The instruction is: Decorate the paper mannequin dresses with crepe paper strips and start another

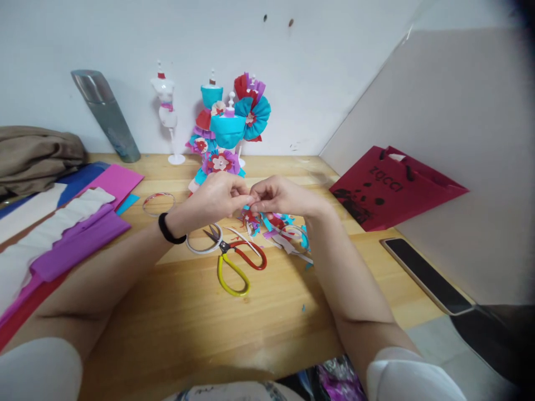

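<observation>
My left hand (215, 196) and my right hand (278, 195) meet above the middle of the table, fingertips pinched together. Whatever is between them is too small to make out. Just beneath lie coloured paper scraps (284, 225) in red, blue, purple and white. Scissors (225, 248) with one red and one yellow handle rest with blades apart below my left hand, beside a white ring (198, 250). Behind my hands stands a mini dress form (228, 131) with a blue top and paper flowers.
A bare white dress form (168, 114) and a bottle (111, 120) stand at the back. Stacked coloured sheets (83, 239) and brown cloth (37, 156) lie left. A red bag (397, 189) and a phone (428, 275) are on the right.
</observation>
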`<state>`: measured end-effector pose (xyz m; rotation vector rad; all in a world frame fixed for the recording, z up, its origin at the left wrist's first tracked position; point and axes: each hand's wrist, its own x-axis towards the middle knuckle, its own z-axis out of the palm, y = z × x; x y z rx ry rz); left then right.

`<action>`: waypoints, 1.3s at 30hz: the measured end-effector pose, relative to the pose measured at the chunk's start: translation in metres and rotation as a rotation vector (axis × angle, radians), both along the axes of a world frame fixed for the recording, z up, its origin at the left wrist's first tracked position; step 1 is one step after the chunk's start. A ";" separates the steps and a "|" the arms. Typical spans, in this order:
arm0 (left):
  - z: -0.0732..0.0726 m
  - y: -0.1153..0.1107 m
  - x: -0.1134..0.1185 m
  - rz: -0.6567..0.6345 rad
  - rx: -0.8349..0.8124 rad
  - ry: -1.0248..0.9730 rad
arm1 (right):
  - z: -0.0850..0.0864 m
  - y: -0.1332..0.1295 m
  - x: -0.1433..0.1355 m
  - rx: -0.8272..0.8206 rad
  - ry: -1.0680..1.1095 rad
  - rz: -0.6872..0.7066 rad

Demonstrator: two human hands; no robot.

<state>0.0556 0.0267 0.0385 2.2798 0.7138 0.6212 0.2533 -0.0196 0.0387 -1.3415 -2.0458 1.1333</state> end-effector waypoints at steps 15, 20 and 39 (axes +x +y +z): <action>0.021 -0.002 -0.013 0.024 -0.116 -0.173 | 0.012 -0.009 -0.001 0.111 0.132 -0.048; 0.014 -0.004 -0.005 -0.050 -0.105 -0.005 | 0.013 -0.013 -0.011 0.141 0.163 -0.090; 0.050 0.006 -0.056 -0.278 0.051 0.300 | 0.036 -0.032 0.003 0.146 -0.238 0.039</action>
